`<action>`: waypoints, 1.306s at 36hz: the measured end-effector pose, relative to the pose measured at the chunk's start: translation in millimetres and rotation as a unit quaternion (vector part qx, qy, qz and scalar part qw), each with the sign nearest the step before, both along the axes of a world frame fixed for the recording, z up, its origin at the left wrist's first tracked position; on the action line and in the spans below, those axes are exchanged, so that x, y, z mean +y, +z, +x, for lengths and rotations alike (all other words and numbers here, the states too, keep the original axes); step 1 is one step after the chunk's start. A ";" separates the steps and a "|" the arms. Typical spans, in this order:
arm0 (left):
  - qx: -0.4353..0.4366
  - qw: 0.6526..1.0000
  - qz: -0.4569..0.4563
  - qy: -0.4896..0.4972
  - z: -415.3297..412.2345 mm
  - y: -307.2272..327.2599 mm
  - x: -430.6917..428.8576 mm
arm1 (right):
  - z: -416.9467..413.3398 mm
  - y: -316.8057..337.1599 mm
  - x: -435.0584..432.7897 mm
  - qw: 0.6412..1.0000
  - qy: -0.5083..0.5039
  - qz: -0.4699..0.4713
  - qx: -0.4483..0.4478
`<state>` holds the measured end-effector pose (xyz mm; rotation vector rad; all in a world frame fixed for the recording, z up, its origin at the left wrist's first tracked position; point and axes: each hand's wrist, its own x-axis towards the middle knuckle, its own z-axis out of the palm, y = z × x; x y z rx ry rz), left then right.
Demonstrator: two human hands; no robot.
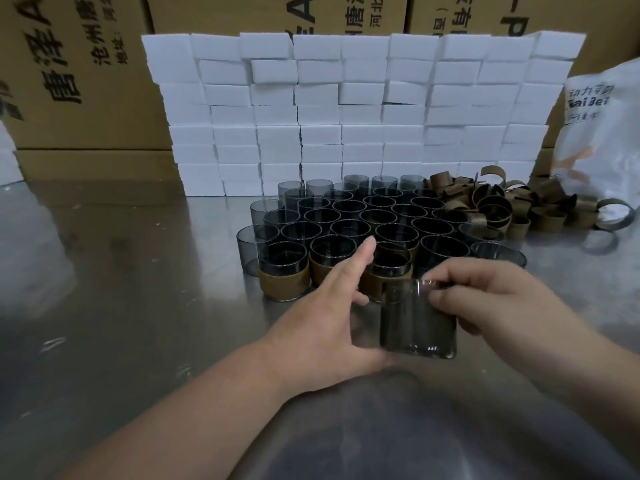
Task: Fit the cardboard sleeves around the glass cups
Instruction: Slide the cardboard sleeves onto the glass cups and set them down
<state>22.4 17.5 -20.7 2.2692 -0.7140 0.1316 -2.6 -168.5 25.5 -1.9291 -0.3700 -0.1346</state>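
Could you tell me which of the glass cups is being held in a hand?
The bare cup nearest the camera, pinched at its rim by the right hand; the other cups all stand on the table.

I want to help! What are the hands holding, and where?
The right hand grips a bare glass cup at its rim and side; the left hand, fingers straight, holds nothing.

Steel table [121, 271] — glass cups [349, 216], cardboard sleeves [491, 206], boxes [346, 109]

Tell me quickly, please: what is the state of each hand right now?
Left hand: open, fingers straight, beside the smoky grey glass cup.
Right hand: closed, pinching the rim of that cup.
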 end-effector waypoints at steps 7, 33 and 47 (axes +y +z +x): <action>-0.020 1.000 0.003 0.012 0.4 -0.3 -4.2 | 16.0 -5.3 4.4 0.946 0.091 0.252 0.182; 0.022 0.997 -0.025 0.073 4.8 0.1 -1.7 | 199.9 23.5 -88.1 0.831 -0.210 -0.506 0.092; 0.036 0.996 -0.013 0.074 6.2 -1.5 -1.3 | 205.1 23.7 -104.8 0.894 -0.324 -0.309 0.030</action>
